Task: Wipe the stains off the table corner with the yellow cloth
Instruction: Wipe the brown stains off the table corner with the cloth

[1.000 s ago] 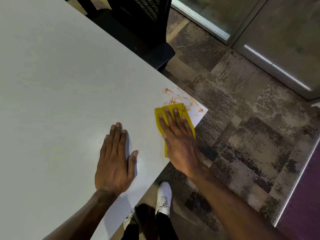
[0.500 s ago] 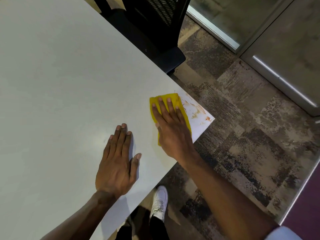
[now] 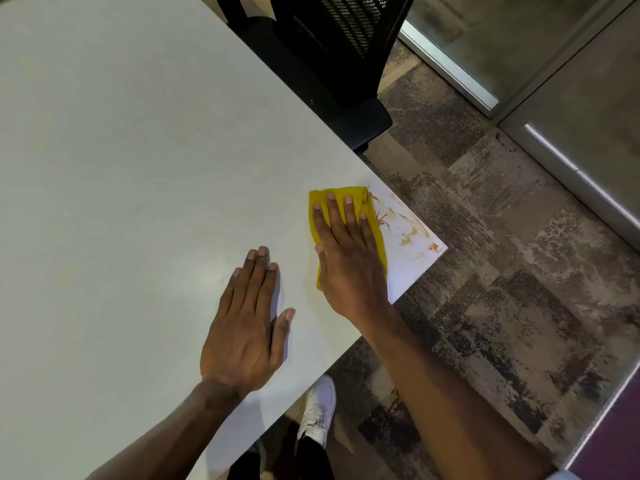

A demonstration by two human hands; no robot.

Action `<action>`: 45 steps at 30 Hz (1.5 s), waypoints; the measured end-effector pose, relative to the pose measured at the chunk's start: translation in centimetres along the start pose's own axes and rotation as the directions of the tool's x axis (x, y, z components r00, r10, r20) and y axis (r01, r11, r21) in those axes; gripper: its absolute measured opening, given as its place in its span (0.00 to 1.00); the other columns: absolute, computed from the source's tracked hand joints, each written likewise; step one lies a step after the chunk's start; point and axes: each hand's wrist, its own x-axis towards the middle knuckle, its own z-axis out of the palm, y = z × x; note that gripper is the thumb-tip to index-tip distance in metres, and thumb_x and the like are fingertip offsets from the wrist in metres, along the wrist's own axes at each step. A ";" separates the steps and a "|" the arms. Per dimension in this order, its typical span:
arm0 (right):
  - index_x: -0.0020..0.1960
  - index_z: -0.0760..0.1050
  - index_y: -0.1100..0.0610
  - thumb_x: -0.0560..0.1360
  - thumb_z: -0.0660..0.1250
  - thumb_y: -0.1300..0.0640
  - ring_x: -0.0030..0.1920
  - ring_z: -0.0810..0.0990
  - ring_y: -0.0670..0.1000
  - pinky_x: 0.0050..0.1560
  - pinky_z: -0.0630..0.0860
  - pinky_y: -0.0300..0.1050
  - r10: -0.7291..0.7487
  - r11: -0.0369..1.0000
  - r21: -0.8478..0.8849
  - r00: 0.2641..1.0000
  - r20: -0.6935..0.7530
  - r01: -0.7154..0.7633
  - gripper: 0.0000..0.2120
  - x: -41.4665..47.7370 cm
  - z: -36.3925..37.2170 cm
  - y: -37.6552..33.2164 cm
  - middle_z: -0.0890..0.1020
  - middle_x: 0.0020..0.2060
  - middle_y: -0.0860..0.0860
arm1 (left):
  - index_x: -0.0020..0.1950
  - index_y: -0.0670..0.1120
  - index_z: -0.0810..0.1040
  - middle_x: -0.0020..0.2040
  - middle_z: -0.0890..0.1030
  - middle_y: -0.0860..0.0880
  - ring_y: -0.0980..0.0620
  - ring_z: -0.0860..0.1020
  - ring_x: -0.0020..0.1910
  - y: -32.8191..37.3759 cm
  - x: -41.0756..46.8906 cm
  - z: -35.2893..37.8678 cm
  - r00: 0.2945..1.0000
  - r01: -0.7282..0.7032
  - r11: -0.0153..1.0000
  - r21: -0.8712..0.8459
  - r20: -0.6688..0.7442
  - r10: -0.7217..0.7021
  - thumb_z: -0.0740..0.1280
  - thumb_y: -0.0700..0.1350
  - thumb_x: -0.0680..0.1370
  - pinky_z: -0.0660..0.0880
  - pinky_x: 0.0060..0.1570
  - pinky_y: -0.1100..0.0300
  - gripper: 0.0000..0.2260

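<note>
At the counter (image 3: 121, 150) corner: pale grey, matte laminate top with a faint sheen, ending in a sharp right-angled corner at the right. Yellow cloth (image 3: 375, 223), soft and folded into a rough rectangle, lying flat just inboard of that corner, pressed down by the right hand (image 3: 349, 258) with fingers extended and close together, palm flat on the fabric, not gripping it. Orange-brown stains (image 3: 405, 226), thin streaks and smears, on the bare surface between the cloth's right edge and the corner tip, touching the cloth's edge. Left hand (image 3: 246, 327) flat on the counter beside the cloth, fingers together, thumb spread, holding nothing. Beyond the far edge, black mesh-backed chair (image 3: 332, 46) tucked close; below, mottled grey-brown carpet tiles (image 3: 519, 271), a metal-framed glass partition (image 3: 467, 81) at upper right, and a white shoe (image 3: 318, 410) under the near edge. Compared with half a second earlier: cloth and right hand in much the same spot inboard of the corner, streaks nearest the cloth more visible, left hand unmoved.
</note>
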 end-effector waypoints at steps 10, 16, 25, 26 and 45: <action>0.87 0.46 0.54 0.88 0.53 0.53 0.86 0.42 0.58 0.85 0.51 0.61 -0.037 0.999 -0.010 0.999 0.013 0.037 0.30 -2.6 0.1 -0.3 0.48 0.87 0.54 | 0.90 0.42 0.54 0.92 0.52 0.44 0.44 0.51 0.92 0.1 -0.1 -0.2 1.000 -0.004 1.000 -0.008 -0.002 0.004 0.53 0.58 0.89 0.61 0.87 0.40 0.33; 0.87 0.46 0.55 0.88 0.52 0.52 0.86 0.43 0.60 0.85 0.51 0.62 0.023 0.999 -0.029 0.999 -0.022 -0.024 0.30 1.0 0.0 0.0 0.47 0.87 0.56 | 0.91 0.43 0.53 0.92 0.51 0.45 0.45 0.50 0.92 0.0 -0.1 0.0 1.000 -0.001 1.000 -0.001 0.007 0.001 0.57 0.56 0.88 0.60 0.88 0.40 0.34; 0.86 0.49 0.57 0.86 0.45 0.52 0.86 0.48 0.60 0.84 0.53 0.62 0.109 0.993 -0.034 0.993 -0.041 -0.111 0.30 0.8 -0.2 0.2 0.52 0.86 0.57 | 0.91 0.43 0.54 0.92 0.51 0.45 0.45 0.51 0.92 0.0 -0.1 -0.1 1.000 0.000 1.000 0.004 0.014 0.000 0.55 0.57 0.89 0.57 0.89 0.43 0.34; 0.86 0.50 0.57 0.85 0.44 0.51 0.86 0.49 0.61 0.84 0.53 0.62 0.128 0.991 -0.033 0.991 -0.042 -0.130 0.30 1.9 -0.2 0.3 0.52 0.86 0.58 | 0.91 0.43 0.54 0.92 0.51 0.45 0.45 0.50 0.92 -0.1 -0.1 0.0 1.000 0.000 1.000 0.008 0.016 0.000 0.57 0.57 0.88 0.57 0.89 0.43 0.34; 0.86 0.49 0.60 0.86 0.52 0.55 0.86 0.46 0.62 0.85 0.52 0.63 0.205 0.973 -0.086 0.973 -0.105 -0.214 0.30 0.2 -0.1 -0.7 0.51 0.86 0.59 | 0.90 0.42 0.55 0.92 0.52 0.44 0.45 0.51 0.92 0.0 -0.2 -0.3 1.000 -0.002 1.000 0.006 0.005 0.002 0.56 0.57 0.89 0.56 0.89 0.44 0.33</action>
